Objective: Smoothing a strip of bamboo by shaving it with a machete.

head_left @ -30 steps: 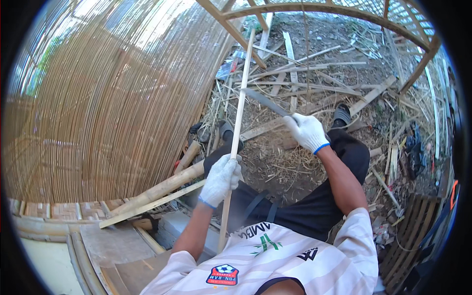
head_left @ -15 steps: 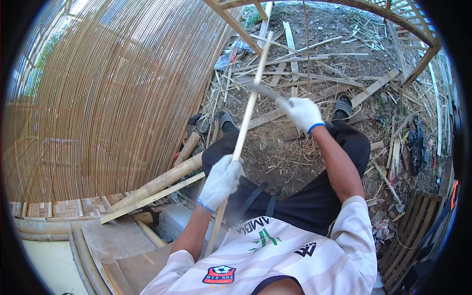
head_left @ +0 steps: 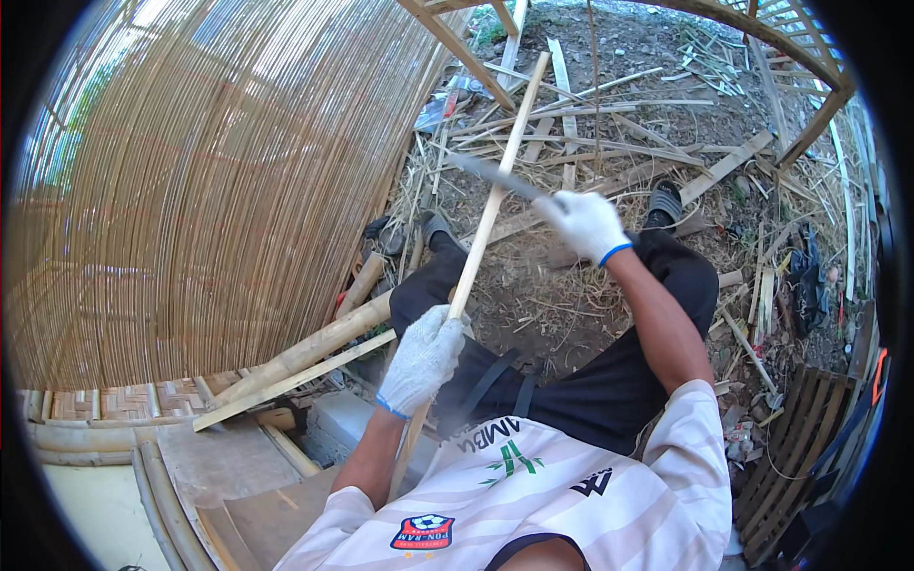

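A long pale bamboo strip [head_left: 490, 203] slants from beside my torso up and away from me. My left hand [head_left: 422, 360], in a white knit glove, is wrapped round its lower part. In my gloved right hand [head_left: 585, 223] is a knife [head_left: 505, 178], its handle hidden in the fist. The blade lies across the strip's upper half and points to the left, slightly blurred. Whether its edge bites into the strip I cannot tell.
A tall screen of thin bamboo slats [head_left: 219, 190] stands at left. Thick bamboo poles [head_left: 314, 347] lie beside my left leg. Split strips and shavings [head_left: 609, 143] litter the ground ahead. A slatted wooden crate [head_left: 795, 457] is at lower right; a wooden frame [head_left: 819, 124] rises at far right.
The knife has moved slightly nearer to me along the strip, and more of its blade shows left of it. The strip's far end has shifted right; my left hand has dropped slightly.
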`<state>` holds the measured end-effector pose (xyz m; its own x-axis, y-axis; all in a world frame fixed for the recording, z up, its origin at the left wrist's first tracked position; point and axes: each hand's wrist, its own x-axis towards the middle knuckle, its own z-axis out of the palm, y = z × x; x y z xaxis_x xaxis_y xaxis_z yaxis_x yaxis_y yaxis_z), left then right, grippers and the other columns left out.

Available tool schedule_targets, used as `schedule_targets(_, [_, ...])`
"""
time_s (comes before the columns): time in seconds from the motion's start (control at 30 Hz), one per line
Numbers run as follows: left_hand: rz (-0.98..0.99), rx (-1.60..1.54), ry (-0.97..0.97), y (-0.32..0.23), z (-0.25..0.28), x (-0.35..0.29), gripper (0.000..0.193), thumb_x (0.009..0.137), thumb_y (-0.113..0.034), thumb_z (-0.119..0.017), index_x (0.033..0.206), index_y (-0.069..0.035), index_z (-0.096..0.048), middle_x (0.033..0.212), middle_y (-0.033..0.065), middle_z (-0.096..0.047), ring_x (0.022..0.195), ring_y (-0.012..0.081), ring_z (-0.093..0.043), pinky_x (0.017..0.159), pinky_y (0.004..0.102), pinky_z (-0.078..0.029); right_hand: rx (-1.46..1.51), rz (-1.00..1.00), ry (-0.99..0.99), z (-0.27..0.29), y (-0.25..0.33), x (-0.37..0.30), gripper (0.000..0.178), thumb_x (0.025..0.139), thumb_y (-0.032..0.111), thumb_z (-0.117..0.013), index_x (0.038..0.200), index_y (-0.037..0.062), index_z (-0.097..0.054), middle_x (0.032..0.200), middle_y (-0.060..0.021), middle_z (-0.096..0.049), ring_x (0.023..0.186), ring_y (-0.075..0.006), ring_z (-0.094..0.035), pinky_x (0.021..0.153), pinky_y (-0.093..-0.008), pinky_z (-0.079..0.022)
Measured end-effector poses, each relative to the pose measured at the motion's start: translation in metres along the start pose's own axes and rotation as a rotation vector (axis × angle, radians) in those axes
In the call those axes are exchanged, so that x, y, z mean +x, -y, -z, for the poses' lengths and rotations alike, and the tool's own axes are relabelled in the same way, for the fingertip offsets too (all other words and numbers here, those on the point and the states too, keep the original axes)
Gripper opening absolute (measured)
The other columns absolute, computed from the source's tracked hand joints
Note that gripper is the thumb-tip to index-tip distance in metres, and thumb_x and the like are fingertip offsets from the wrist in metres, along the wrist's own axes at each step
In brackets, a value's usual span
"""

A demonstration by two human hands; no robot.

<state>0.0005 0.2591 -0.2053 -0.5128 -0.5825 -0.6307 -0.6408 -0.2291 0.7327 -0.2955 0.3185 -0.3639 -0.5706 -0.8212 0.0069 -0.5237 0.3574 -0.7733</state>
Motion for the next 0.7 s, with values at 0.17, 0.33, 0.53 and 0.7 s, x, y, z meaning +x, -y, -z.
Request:
schedule_targets(0.17, [-0.008, -0.014, -0.019, 0.008, 0.002, -0.002, 0.021, 0.11, -0.025, -0.054, 0.117, -0.007, -0.062, 0.073, -0.0062, -0.047, 0.052, -0.0005, -0.037, 0.043, 0.0179, -0.029, -0.093, 0.047, -0.002, 0.012, -0.002, -0.004, 0.058, 0.098, 0.064, -0.055, 0.095, 0.0087, -0.074, 0.078, -0.0218, -0.072, 0.077, -0.0416, -0.072, 0.07, -0.0497, -0.056])
schedule_targets(0.33, [0.003, 0.021, -0.009, 0.003, 0.001, 0.006, 0.021, 0.107, -0.023, -0.055, 0.112, -0.006, -0.065, 0.07, -0.0082, -0.048, 0.053, 0.0007, -0.041, 0.045, 0.0202, -0.034, -0.114, 0.215, 0.178, -0.001, 0.036, -0.032, 0.06, 0.094, 0.066, -0.057, 0.094, 0.0086, -0.073, 0.081, -0.0213, -0.073, 0.079, -0.042, -0.073, 0.073, -0.05, -0.057])
schedule_targets(0.53, [-0.012, 0.06, -0.047, 0.0, 0.003, 0.004, 0.018, 0.106, -0.021, -0.055, 0.103, -0.006, -0.063, 0.069, -0.0081, -0.047, 0.053, 0.0011, -0.042, 0.045, 0.0217, -0.035, -0.249, 0.072, 0.101, 0.013, 0.004, 0.001, 0.07, 0.091, 0.075, -0.054, 0.096, 0.0094, -0.077, 0.082, -0.0203, -0.075, 0.083, -0.0403, -0.075, 0.077, -0.051, -0.058])
schedule_targets(0.7, [-0.145, 0.185, -0.041, 0.009, 0.015, 0.004, 0.018, 0.106, -0.021, -0.054, 0.102, -0.005, -0.062, 0.068, -0.0059, -0.047, 0.054, 0.0032, -0.044, 0.047, 0.024, -0.039, -0.239, 0.094, 0.114, 0.01, 0.007, 0.009, 0.073, 0.092, 0.078, -0.051, 0.096, 0.0095, -0.077, 0.087, -0.0222, -0.075, 0.09, -0.041, -0.074, 0.081, -0.0517, -0.057])
